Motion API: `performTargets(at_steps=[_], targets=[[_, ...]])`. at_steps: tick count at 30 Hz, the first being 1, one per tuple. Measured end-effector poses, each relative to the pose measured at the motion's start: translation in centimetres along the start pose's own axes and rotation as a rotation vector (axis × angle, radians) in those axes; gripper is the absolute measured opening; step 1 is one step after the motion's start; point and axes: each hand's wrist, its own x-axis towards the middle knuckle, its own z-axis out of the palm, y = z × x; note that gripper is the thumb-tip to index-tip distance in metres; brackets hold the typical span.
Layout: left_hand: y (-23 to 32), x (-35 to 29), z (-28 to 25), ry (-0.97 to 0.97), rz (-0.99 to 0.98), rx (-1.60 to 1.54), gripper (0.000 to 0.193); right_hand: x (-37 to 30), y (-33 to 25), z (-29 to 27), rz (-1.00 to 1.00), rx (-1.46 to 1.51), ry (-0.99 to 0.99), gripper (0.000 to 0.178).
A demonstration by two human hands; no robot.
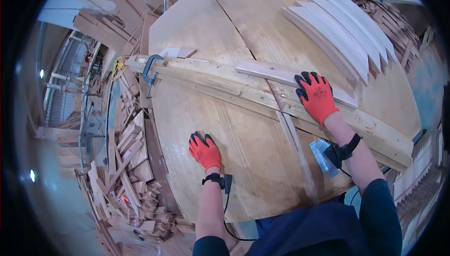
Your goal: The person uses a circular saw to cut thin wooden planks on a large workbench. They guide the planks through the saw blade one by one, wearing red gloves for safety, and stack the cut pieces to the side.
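Observation:
My left hand (205,151), in a red glove with black fingertips, lies on the large plywood table top (253,157) with its fingers spread. Nothing is in it. My right hand (318,95), gloved alike, is closed over a pale wooden board (276,73), its fingertips toward the far edge and the thumb toward the near side. That board lies along a long wooden beam (220,85) which crosses the table at a slant. Near the beam's left end a blue C-clamp (150,70) grips it. The undersides of the right fingers are hidden.
Curved, pale wooden pieces (337,33) lie in a row at the far right of the table. A silvery ridged bundle (322,156) sits by my right forearm. Short offcuts (178,52) rest behind the clamp. Scrap wood (136,162) is heaped left of the table.

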Motion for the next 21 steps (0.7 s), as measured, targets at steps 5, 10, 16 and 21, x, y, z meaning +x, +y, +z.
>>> performTargets(at_steps=[5,10,16,21], targets=[[0.2,0.1,-0.2,-0.007,0.006,-0.003,0.055,-0.3,-0.2,-0.2,0.054,-0.030,-0.017,0.040],[0.0,0.0,-0.2,-0.013,0.007,-0.019,0.057,-0.1,0.1,0.5,0.036,0.003,0.040,0.040],[-0.2,0.0,0.1,0.051,0.037,0.019,0.055,0.4,-0.4,-0.1,0.089,0.023,0.004,0.041],[0.3,0.0,-0.2,0.050,0.038,-0.012,0.054,0.2,-0.2,0.3,0.107,0.032,0.014,0.042]])
